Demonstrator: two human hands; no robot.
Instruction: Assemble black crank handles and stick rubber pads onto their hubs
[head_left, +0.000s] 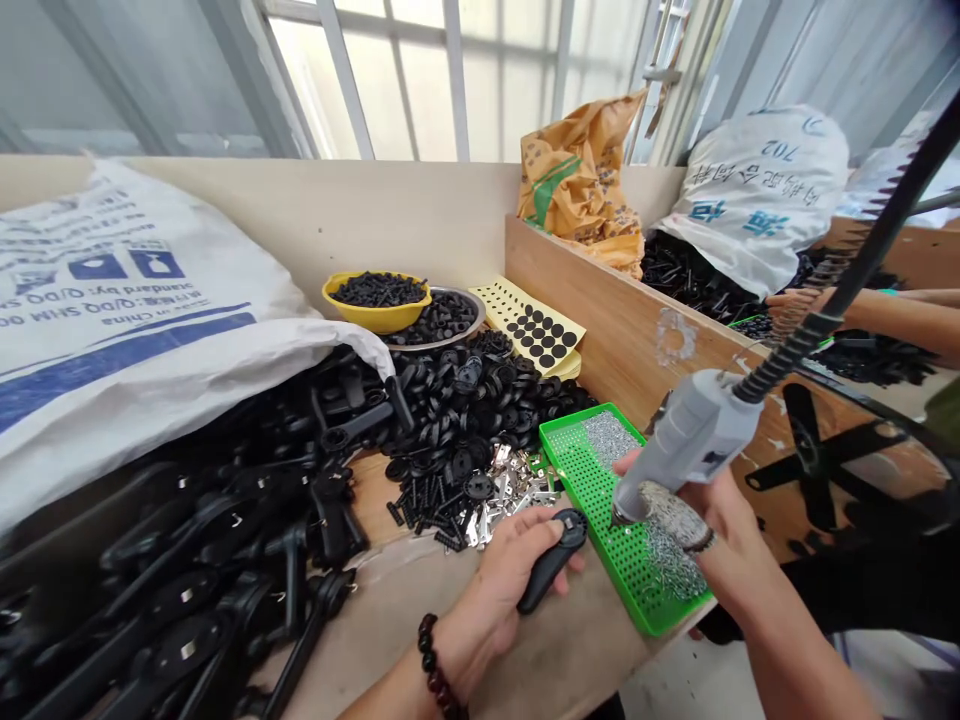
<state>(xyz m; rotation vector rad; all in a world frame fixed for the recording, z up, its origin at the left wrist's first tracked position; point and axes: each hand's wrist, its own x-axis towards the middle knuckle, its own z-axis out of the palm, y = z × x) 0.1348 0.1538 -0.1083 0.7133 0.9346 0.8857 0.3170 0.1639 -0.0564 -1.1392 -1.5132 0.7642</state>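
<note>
Between the thumb and fingers of my left hand [504, 572] is a black plastic part [551, 565] with a rounded head and a narrower lower end. My right hand [724, 525] is wrapped round a grey electric screwdriver [686, 425], partly hidden behind it. The screwdriver's tip points down over a green perforated tray [600, 490], close to a few screws. Small silver screws [671, 555] lie heaped at the tray's near end, with more at its far end. Silver metal clips [499, 495] and short black ribbed pieces [427, 500] lie just beyond my left hand.
Black parts [225, 560] are piled at left under a white sack [135, 300]. Behind stand a yellow bowl [379, 315] and a metal bowl [478, 318], near sticker sheets [551, 335]. Past a wooden divider [600, 300], another person's arm [885, 315] shows.
</note>
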